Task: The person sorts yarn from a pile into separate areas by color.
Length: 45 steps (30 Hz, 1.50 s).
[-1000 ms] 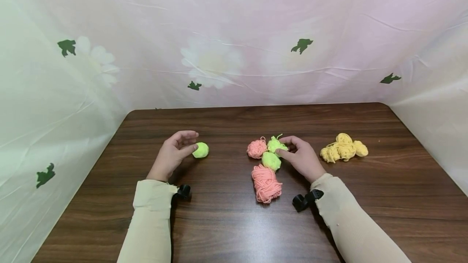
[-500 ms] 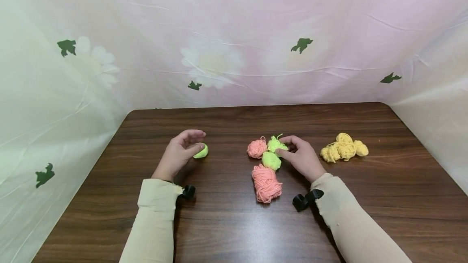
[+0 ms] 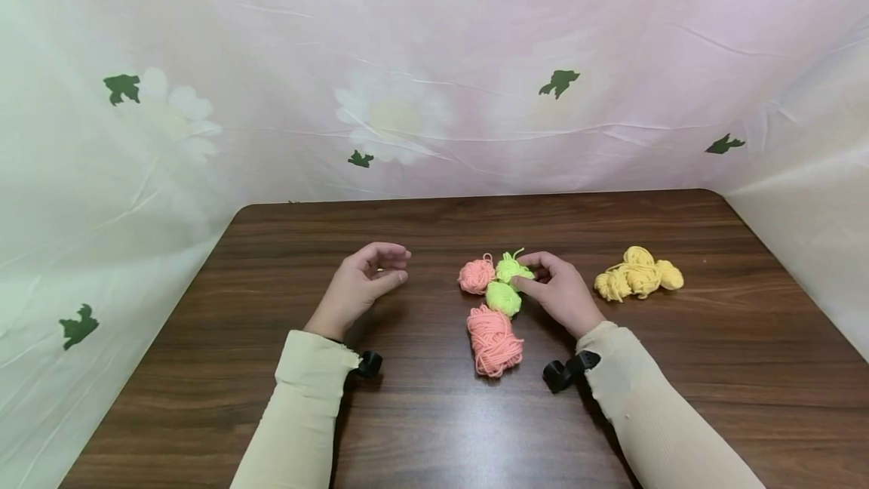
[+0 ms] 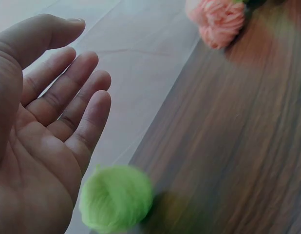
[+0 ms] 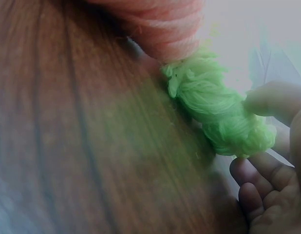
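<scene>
- Head view: the left hand (image 3: 363, 285), left of centre, has shifted rightward over the past second, narrowing the gap to the right hand (image 3: 560, 291); its fingers curve loosely, with no yarn visible in them. The right hand, unmoved right of centre, pinches the looped green bundle (image 3: 511, 267) beside the small pink ball (image 3: 477, 276), above the lower green ball (image 3: 503, 299) and large pink skein (image 3: 495, 342). Yellow yarn (image 3: 640, 275) lies at right.
- Left wrist view: the loose green ball (image 4: 116, 199), hidden in the head view, appears bottom centre beside the hand's edge, ungripped; contact cannot be told. The shift therefore suggests positioning, not grasping.
- Right wrist view: thumb and fingers meet green yarn at right.
</scene>
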### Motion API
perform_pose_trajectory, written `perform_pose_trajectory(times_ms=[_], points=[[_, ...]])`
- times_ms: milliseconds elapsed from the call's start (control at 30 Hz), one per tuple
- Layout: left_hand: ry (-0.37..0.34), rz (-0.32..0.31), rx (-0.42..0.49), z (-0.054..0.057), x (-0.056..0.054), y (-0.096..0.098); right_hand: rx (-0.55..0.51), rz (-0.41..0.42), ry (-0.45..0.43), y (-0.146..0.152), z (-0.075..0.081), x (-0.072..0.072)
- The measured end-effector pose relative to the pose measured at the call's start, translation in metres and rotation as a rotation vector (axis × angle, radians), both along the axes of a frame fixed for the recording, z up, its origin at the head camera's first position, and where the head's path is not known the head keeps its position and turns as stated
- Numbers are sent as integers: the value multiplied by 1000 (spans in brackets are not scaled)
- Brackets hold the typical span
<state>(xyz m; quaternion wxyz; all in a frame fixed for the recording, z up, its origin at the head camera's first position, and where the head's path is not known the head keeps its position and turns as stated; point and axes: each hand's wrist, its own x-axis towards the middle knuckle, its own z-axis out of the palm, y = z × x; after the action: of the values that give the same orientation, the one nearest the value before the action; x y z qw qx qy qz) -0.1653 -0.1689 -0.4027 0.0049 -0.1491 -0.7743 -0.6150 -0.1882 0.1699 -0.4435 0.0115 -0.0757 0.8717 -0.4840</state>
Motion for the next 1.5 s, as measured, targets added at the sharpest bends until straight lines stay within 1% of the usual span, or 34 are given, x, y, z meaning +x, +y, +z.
perform_pose_trajectory(times_ms=[167,233,400,533,700,867,933,967,1100,1167,1200,1367,1500], points=[[5,-23,13,-1,2,11,-3,-1,-3,0,1,0],[11,-17,15,-3,2,14,-4,-1,-5,-1,1,0],[8,5,53,-6,2,22,-3,1,-5,0,0,0],[0,-11,84,-8,3,30,-4,4,-2,0,-1,-1],[-10,-28,100,-12,4,39,1,3,-1,0,-1,-1],[-14,-21,111,-16,4,47,3,4,-1,0,-2,-1],[-4,-17,109,-18,5,51,2,6,-1,0,-2,-2],[-7,-14,107,-15,7,53,2,6,0,0,-2,-2],[15,-17,99,-17,8,60,4,5,2,-1,-1,-2],[17,-22,99,-18,8,63,7,4,4,0,-2,-2],[28,-26,101,-23,7,63,8,4,4,0,-2,-2],[25,-37,104,-26,8,68,9,4,-3,0,-1,-2],[20,-41,80,-29,8,71,15,3,-7,0,-1,-2]])
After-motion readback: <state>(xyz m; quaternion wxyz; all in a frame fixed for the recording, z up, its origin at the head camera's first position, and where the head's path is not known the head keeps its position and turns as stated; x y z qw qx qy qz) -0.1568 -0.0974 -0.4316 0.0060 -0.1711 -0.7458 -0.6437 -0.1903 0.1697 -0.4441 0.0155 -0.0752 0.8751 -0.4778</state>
